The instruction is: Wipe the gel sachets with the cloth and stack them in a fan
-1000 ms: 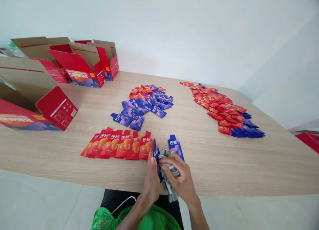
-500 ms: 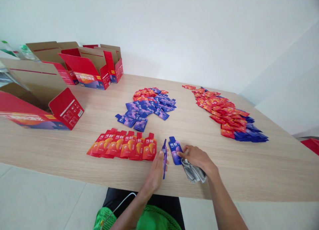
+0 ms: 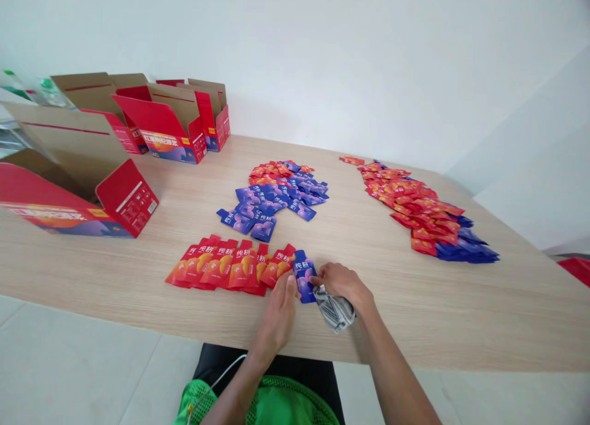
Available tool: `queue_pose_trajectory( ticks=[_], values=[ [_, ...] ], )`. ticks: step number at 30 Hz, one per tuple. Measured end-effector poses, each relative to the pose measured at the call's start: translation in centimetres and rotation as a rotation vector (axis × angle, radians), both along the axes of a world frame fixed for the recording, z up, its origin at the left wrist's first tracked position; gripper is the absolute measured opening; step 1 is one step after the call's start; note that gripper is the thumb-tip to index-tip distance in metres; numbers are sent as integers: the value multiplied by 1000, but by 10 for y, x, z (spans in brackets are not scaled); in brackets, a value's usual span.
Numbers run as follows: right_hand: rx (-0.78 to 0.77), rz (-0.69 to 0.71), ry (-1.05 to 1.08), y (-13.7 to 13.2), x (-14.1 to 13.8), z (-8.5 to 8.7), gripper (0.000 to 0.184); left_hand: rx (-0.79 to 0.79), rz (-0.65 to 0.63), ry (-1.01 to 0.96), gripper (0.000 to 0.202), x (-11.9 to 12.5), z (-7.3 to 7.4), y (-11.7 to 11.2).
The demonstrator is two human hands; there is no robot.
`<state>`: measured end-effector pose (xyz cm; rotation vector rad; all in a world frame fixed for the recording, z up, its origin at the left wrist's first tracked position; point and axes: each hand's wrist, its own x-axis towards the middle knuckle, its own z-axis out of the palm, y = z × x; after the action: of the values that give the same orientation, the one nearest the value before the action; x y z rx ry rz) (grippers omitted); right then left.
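- Landmark: the red row [image 3: 242, 268], fanning out along the near part of the tabletop [image 3: 437, 314].
- The blue pouch [image 3: 304, 279] is lying face up at the right end of the red row, its left edge touching or nearly touching the end pouch [image 3: 279, 266]; cannot tell which.
- Left hand [image 3: 278, 314] is resting at the row's right end, thumb beside the blue pouch. Fingertips are hiding, so cannot tell whether they are pinching anything.
- Right hand [image 3: 343, 282] is sitting right of the row, fingers curling over the cloth [image 3: 335, 309], one tip touching the blue pouch's right edge.
- Risk: the end pouch is already leaning out of line with the row. Sideways pressure from the blue pouch could be skewing it further, or sending one edge under the other.
- Risk: the cloth is bunching at the blue pouch's lower right. It could be catching that corner and turning the pouch, since the same fingers are managing both.
- Risk: hands are crowding the pouch from both sides; too firm a squeeze could be buckling what is probably a soft pack.
- Lesser concern: the middle heap [image 3: 276, 198] is lying beyond the row, apart from both hands, so an accidental knock is seeming unlikely.
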<state>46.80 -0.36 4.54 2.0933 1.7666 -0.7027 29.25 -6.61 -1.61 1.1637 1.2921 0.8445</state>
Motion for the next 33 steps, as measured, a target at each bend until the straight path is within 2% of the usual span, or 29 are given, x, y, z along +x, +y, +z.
queue_pose_trajectory(
  ticks=[4,7,12,17,23,28,33],
  values=[
    [-24,12,-3,4,0,-1,34,67,-43,161,66,-1,9,17],
    [-36,28,-4,7,0,-2,37,63,-92,276,64,1,16,20],
    [-42,63,17,10,0,-6,37,43,-158,397,71,7,28,2],
    [-40,93,55,11,1,-8,38,46,-132,499,67,11,35,-8],
    [-55,130,88,14,-1,-10,40,28,-105,551,70,17,40,-3],
    [-54,142,98,16,-1,-11,44,39,-57,536,68,23,38,6],
    [-36,121,91,16,0,-11,47,91,-20,485,70,9,36,-5]
  ],
)
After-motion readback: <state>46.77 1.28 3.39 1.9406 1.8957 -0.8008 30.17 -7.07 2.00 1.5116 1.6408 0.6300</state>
